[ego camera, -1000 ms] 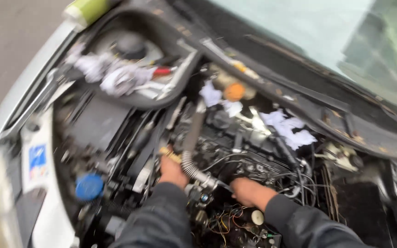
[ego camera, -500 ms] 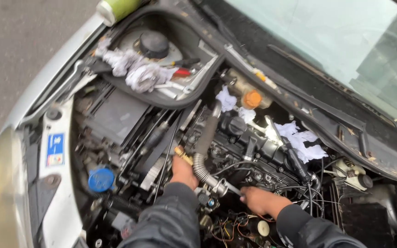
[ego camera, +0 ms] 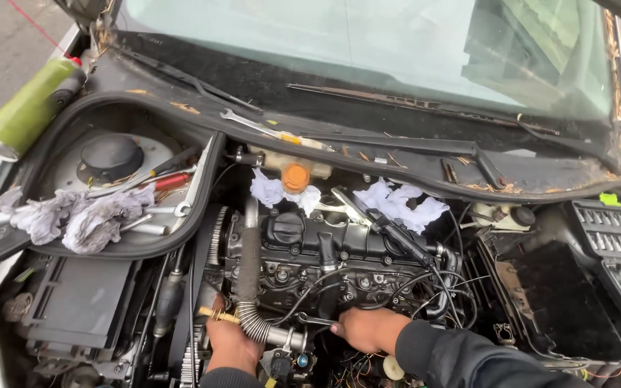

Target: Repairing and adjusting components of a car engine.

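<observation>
From the head view we have both hands low at the front of the engine (ego camera: 325, 251). Our left hand (ego camera: 231, 345) is closed around the lower end of the ribbed hose (ego camera: 251, 287), just beside its metal pipe (ego camera: 282, 336). Our right hand (ego camera: 364, 327) rests against the loose wires (ego camera: 411, 287); whether its fingers pinch anything we cannot tell, as they curl out of sight.

What could go wrong, in our judgement: a hard tug on the hose could kink it or pull it off, and the right hand could snag a wire. The spanner (ego camera: 253, 126) on the cowl and the tools by the rags (ego camera: 73, 215) lie loose and could drop into the bay.

Against the earlier frame, the view has tilted up towards the windscreen (ego camera: 368, 50), the socket tray (ego camera: 619, 251) shows more fully, and both hands sit much as they did.
</observation>
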